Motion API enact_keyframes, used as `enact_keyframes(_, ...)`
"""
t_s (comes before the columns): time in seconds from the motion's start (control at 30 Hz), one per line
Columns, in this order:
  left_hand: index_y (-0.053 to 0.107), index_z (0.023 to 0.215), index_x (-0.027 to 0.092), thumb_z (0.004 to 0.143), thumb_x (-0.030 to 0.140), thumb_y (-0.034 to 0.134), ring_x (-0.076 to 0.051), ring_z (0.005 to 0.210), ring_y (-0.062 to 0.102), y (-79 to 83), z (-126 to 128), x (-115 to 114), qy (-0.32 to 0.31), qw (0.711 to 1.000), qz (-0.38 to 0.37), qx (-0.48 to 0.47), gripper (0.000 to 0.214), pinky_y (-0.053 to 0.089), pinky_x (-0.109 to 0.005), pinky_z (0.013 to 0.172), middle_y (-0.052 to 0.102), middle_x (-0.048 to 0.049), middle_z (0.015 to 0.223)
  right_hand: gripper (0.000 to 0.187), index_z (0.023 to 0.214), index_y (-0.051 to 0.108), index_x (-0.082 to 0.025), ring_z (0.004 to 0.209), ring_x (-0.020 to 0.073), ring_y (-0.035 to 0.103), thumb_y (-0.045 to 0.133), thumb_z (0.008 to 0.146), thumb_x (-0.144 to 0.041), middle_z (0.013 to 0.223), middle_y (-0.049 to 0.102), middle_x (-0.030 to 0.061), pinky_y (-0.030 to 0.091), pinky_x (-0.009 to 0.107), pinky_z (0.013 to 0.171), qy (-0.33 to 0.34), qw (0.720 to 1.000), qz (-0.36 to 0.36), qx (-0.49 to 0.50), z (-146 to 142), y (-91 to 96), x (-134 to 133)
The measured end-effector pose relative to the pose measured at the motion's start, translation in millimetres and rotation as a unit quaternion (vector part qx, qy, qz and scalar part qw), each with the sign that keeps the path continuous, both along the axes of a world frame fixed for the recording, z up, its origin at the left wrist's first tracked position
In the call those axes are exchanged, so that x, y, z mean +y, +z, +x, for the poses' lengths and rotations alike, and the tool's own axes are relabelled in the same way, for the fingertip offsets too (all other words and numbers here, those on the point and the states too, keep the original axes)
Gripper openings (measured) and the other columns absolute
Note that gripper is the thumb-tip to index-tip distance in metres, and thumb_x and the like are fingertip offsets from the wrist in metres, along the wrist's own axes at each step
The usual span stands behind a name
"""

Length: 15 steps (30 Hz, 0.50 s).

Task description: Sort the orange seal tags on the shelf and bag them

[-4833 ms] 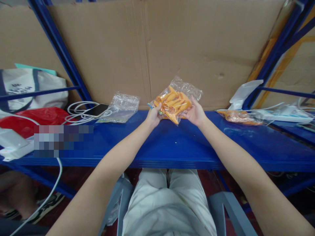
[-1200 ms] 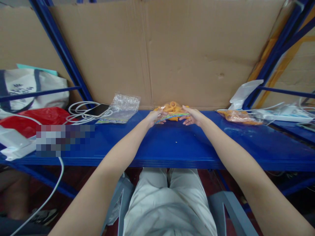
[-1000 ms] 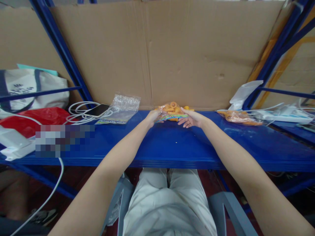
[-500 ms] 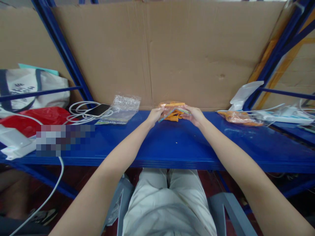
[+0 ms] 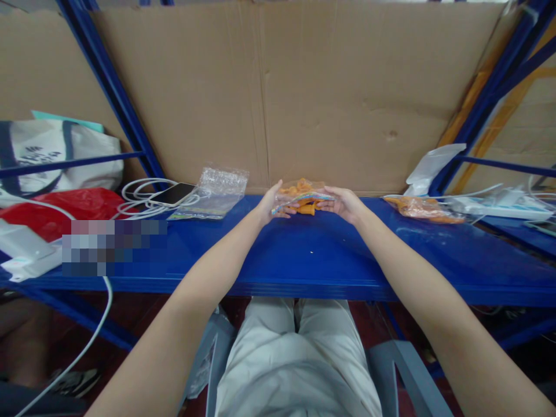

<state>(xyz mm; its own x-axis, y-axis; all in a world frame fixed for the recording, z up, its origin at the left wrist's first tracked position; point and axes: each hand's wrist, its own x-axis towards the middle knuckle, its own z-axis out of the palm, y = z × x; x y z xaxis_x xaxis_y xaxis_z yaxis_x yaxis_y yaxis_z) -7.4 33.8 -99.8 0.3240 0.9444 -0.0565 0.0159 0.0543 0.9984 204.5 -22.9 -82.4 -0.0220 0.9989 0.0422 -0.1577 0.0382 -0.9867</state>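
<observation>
Between my two hands, at the far side of the blue table, is a clear plastic bag (image 5: 304,186) with orange pieces inside. A thin multicoloured strip runs along the bag's near side. My left hand (image 5: 271,205) grips the bag's left end, its thumb on top and fingers curled under. At the other end, my right hand (image 5: 345,204) pinches the bag, with fingertips reaching beneath it. More orange pieces (image 5: 307,209) show below the strip; whether these are inside the bag I cannot tell. The shape of each piece is too small to make out.
A clear plastic packet (image 5: 221,194) and a phone (image 5: 174,195) on coiled white cable lie left. Another bag of orange pieces (image 5: 425,208) lies right, near a white power strip (image 5: 504,205). Cardboard (image 5: 325,98) stands behind the blue tabletop (image 5: 304,255).
My left hand has turned, with its thumb higher and its fingers further under the bag. The orange pieces in the bag now sit bunched up higher, and the coloured strip lies flatter.
</observation>
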Motion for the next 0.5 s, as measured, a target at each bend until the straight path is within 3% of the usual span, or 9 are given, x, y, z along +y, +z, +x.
enact_keyframes(0.07, 0.077, 0.099, 0.015, 0.096, 0.064, 0.031, -0.023, 0.069, 0.072, -2.8, 0.6, 2.3, -0.010, 0.999, -0.045, 0.027, 0.067, 0.056, -0.031, 0.060, 0.078, -0.0167, 0.089, 0.034, 0.089, 0.072, -0.015, 0.055, 0.0130, 0.066, 0.047, 0.102, -0.033, 0.078, 0.077, 0.0089, 0.054, 0.023, 0.057, 0.012, 0.999, -0.032, -0.010, 0.8, 0.8, -0.4)
enact_keyframes(0.2, 0.074, 0.101, 0.016, 0.097, 0.039, 0.047, -0.016, 0.054, 0.065, -9.9, 5.9, 8.7, -0.008, 0.997, -0.068, 0.028, 0.036, 0.053, -0.025, 0.055, 0.075, -0.0091, 0.072, 0.051, 0.093, 0.073, -0.015, 0.058, 0.0180, 0.069, 0.039, 0.103, -0.052, 0.075, 0.076, 0.0121, 0.056, 0.028, 0.058, 0.034, 0.992, -0.103, -0.063, 1.4, -1.6, 1.1)
enact_keyframes(0.37, 0.072, 0.096, 0.014, 0.098, 0.027, 0.051, -0.013, 0.053, 0.064, -11.1, 9.7, 6.4, 0.024, 0.999, -0.019, -0.019, 0.024, 0.049, -0.021, 0.052, 0.077, -0.0081, 0.079, 0.029, 0.094, 0.071, -0.017, 0.072, 0.0175, 0.073, 0.047, 0.102, -0.028, 0.075, 0.077, 0.0087, 0.059, 0.028, 0.075, 0.024, 0.994, -0.093, -0.053, -4.3, -5.4, 4.3)
enact_keyframes(0.5, 0.073, 0.107, 0.016, 0.096, 0.027, 0.057, -0.019, 0.083, 0.074, -10.2, 15.7, -0.1, 0.001, 0.993, 0.069, -0.099, 0.023, 0.058, -0.029, 0.078, 0.078, -0.0102, 0.106, 0.025, 0.087, 0.070, -0.017, 0.077, 0.0154, 0.074, 0.050, 0.101, -0.021, 0.078, 0.078, 0.0060, 0.060, 0.027, 0.080, -0.041, 0.999, -0.014, 0.003, -8.4, -6.7, 7.4)
